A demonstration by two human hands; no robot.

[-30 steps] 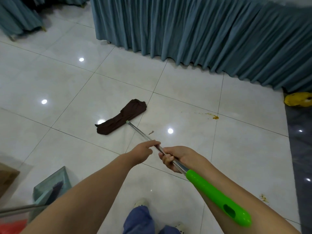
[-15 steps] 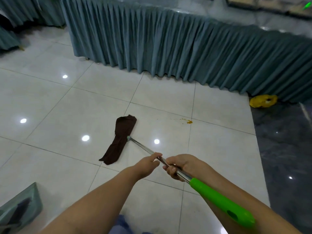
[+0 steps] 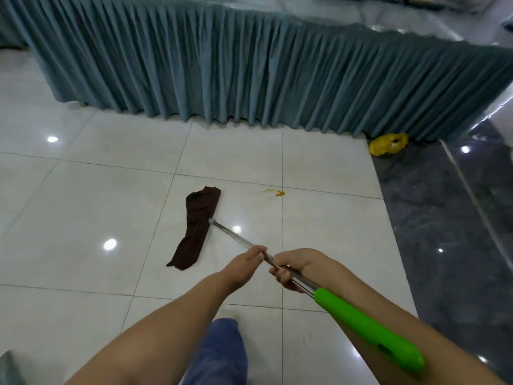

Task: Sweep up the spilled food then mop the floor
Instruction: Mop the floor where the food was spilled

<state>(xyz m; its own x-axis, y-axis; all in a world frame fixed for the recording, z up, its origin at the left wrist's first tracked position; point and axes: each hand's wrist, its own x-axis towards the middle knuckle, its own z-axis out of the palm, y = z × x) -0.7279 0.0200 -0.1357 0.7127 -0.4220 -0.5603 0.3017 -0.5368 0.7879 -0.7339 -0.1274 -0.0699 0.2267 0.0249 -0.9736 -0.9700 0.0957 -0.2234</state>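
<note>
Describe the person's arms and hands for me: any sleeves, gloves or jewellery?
The left forearm and right forearm are bare, with no sleeves in view. The left hand and right hand wear no gloves; no watch, bracelet or ring shows.

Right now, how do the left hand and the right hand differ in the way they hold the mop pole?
The left hand grips the metal pole lower, nearer the brown cloth; the right hand grips it higher, just before the green grip. The left hand shows mostly its back; the right hand shows curled fingers wrapped under the pole. Shared: both close round the same pole, close to each other.
</note>
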